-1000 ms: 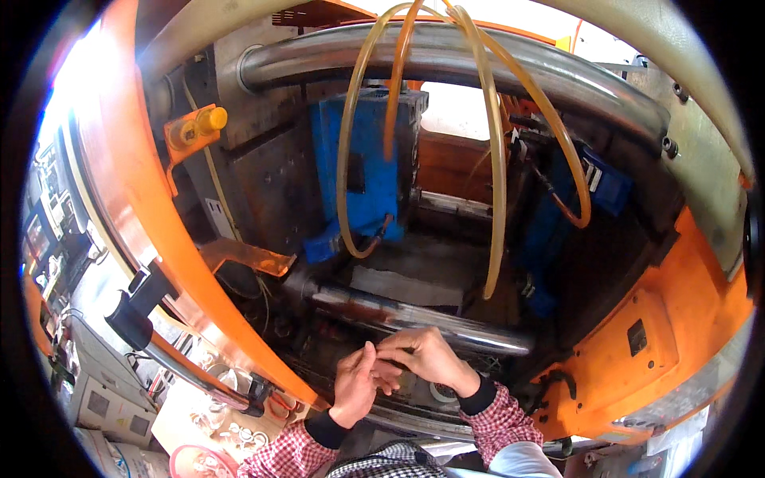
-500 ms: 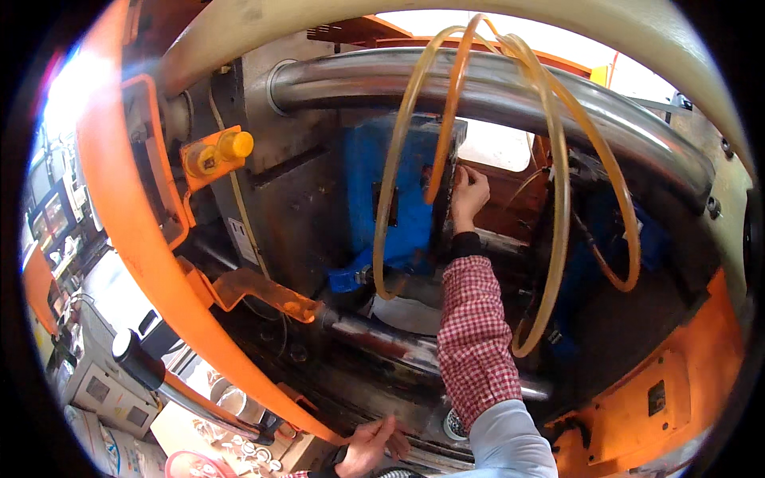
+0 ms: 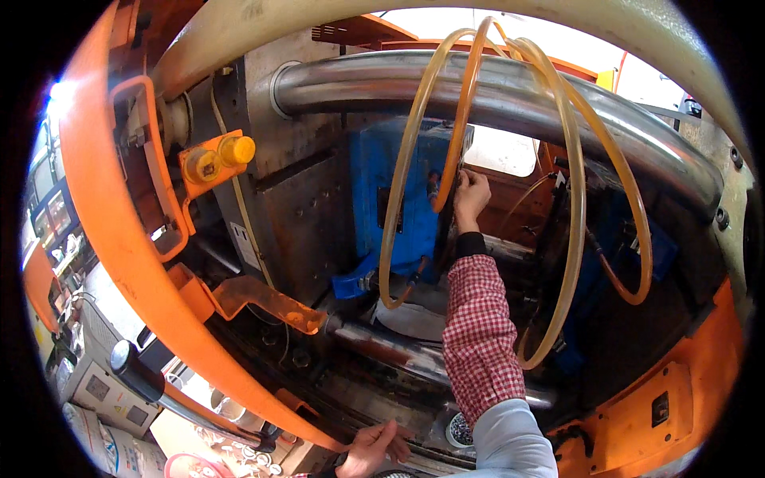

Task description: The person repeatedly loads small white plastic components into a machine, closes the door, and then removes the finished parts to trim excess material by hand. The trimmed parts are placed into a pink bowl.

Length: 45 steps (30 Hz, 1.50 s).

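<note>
My right hand (image 3: 472,196) reaches into a machine, its curled fingers against the right-hand edge of a blue metal mold block (image 3: 370,187). What those fingers hold, if anything, is hidden. A checkered sleeve covers that forearm. Amber hoses (image 3: 570,191) loop over a thick steel bar (image 3: 366,82); one end meets the block just left of my fingers, and another meets it lower down. At the lower edge my left hand (image 3: 371,451) lies by the machine's front rail, thumb and fingers apart, with nothing seen in it.
An orange guard frame (image 3: 151,279) curves along the left, with a yellow knob (image 3: 237,150) on a bracket. A lower steel bar (image 3: 390,350) crosses beneath the block. A small cup of dark grains (image 3: 460,430) stands beside my right forearm. Orange panels (image 3: 637,410) stand at right.
The view has shifted slightly, so the machine sits a little lower in the picture. My right hand stays at the block's edge and my left hand stays by the rail.
</note>
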Each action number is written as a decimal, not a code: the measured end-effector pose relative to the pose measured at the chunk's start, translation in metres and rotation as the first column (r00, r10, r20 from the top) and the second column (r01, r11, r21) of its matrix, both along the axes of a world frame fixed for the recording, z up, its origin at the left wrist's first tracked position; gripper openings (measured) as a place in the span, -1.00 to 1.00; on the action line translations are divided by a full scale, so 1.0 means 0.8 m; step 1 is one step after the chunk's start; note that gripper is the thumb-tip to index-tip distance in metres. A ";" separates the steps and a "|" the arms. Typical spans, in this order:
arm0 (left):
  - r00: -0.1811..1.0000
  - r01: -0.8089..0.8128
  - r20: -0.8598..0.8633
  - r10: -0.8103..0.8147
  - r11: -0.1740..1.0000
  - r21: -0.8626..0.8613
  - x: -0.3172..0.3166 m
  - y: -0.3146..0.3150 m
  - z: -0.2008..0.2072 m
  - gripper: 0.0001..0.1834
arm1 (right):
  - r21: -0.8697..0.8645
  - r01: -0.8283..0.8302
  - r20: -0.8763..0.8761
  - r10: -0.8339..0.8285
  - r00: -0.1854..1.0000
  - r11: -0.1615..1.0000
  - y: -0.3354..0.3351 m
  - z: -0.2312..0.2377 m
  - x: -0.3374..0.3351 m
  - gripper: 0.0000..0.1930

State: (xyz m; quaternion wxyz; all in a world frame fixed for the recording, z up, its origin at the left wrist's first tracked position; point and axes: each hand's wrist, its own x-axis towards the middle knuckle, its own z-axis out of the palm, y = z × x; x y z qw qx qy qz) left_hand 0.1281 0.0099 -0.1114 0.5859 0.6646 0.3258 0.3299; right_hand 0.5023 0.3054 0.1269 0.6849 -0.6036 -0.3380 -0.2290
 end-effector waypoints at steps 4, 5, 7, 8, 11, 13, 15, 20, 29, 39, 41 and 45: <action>0.999 -0.026 -0.034 0.028 0.998 0.057 -0.001 -0.002 -0.019 -0.54 | -0.163 0.015 0.050 -0.007 0.999 0.987 -0.007 -0.002 -0.010 -0.75; 0.998 -0.039 -0.047 0.044 0.995 0.095 -0.001 -0.003 -0.023 -0.54 | -0.219 0.024 0.079 -0.006 0.997 0.975 -0.009 -0.002 -0.014 -0.71; 0.997 -0.040 -0.062 0.046 0.995 0.096 0.000 -0.003 -0.026 -0.55 | -0.330 0.050 0.136 -0.005 0.991 0.943 -0.013 -0.003 -0.017 -0.62; 0.997 -0.038 -0.069 0.045 0.995 0.096 0.000 -0.004 -0.024 -0.56 | -0.335 0.032 0.152 0.020 0.988 0.942 -0.016 -0.002 -0.015 -0.59; 0.999 0.005 -0.037 -0.006 1.000 -0.028 0.002 -0.007 0.010 -0.58 | -0.341 -0.013 0.203 0.087 0.975 0.940 -0.020 -0.012 0.008 -0.53; 0.999 0.005 -0.033 -0.001 0.992 0.128 0.005 -0.009 -0.003 -0.59 | -0.317 -0.045 0.251 0.129 0.959 0.947 -0.021 -0.016 0.021 -0.52; 0.999 -0.010 -0.038 0.018 0.984 0.178 0.001 -0.009 -0.013 -0.60 | -0.323 -0.105 0.092 0.142 0.986 0.941 -0.029 -0.026 0.016 -0.53; 0.999 -0.007 -0.040 0.009 0.999 0.045 -0.003 -0.014 -0.012 -0.59 | -0.352 -0.133 0.015 0.148 0.989 0.926 -0.027 -0.047 0.018 -0.56; 0.999 -0.050 -0.010 0.050 0.998 0.045 -0.008 -0.018 -0.030 -0.60 | 0.011 -0.570 -0.189 0.561 0.806 0.822 -0.025 -0.073 0.027 -0.56; 0.999 0.026 0.041 -0.017 0.972 -0.234 -0.015 -0.034 0.052 -0.66 | -0.378 -0.273 -0.116 0.248 0.962 0.885 -0.008 -0.129 0.033 -0.60; 0.982 0.173 -0.020 -0.190 0.926 -0.336 -0.034 -0.030 0.068 -0.55 | -0.411 -0.180 0.036 0.213 0.976 0.894 -0.009 -0.133 0.025 -0.61; 0.994 -0.055 -0.075 0.077 0.965 0.256 -0.043 -0.050 0.151 -0.82 | -0.399 -0.190 -0.044 0.189 0.981 0.897 -0.024 -0.153 0.050 -0.59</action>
